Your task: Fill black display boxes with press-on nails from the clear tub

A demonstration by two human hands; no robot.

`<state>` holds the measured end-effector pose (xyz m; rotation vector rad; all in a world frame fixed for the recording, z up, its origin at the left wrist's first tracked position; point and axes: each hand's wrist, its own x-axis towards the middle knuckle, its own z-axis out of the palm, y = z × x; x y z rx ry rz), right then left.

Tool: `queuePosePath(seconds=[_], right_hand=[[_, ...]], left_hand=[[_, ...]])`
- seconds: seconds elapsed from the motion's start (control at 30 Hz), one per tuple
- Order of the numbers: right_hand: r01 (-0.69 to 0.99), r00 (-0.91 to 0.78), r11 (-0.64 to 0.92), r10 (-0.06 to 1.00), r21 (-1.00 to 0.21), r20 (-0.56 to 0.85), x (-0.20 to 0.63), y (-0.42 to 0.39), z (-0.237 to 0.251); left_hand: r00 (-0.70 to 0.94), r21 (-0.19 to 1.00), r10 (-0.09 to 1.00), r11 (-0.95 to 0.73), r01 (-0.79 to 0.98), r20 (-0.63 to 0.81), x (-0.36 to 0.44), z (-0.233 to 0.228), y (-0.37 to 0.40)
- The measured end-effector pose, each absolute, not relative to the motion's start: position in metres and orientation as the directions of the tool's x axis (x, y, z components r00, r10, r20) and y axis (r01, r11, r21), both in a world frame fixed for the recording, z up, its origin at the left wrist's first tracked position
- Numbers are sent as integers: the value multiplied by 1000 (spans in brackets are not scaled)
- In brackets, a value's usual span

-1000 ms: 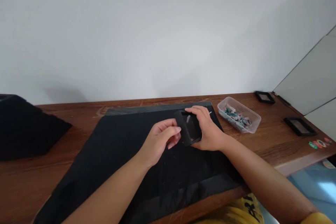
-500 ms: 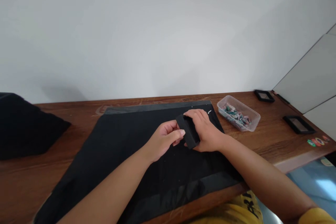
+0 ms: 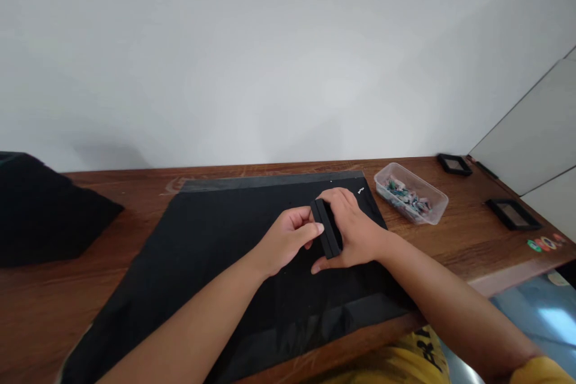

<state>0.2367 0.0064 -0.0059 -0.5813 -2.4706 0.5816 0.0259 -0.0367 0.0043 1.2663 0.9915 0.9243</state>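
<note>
Between my two hands is a small black rectangular box (image 3: 326, 234), tilted so that a long narrow side with a groove along it faces up. My left hand (image 3: 284, 241) pinches its left edge, thumb on the near face and fingers curled behind. Around the right side wraps my right hand (image 3: 355, 229), its fingers over the far end and its thumb stretched past the near end. My right palm hides part of the box. Both hands are over a black mat (image 3: 216, 240) taped to the wooden table.
Right of the mat, a clear plastic tub (image 3: 435, 211) holds small wrapped bits. Two black frames (image 3: 454, 163) with windows lie farther right, near round stickers (image 3: 546, 243). A dark cloth-like object (image 3: 49, 216) stands at the left. White scraps (image 3: 360, 191) lie on the mat.
The box has turned in my hands, so its hollow side shows less and its grooved narrow side shows more. My right thumb now reaches out beyond the near end.
</note>
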Motion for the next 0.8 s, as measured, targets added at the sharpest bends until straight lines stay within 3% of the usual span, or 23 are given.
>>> queuePosePath(seconds=[0.5, 0.8], right_hand=[[322, -730, 696, 614, -641, 300, 247, 12, 22], [319, -759, 515, 642, -795, 111, 260, 13, 31]], left_hand=[[428, 985, 888, 170, 32, -167, 5, 4, -23], [563, 951, 774, 300, 77, -290, -6, 9, -22]])
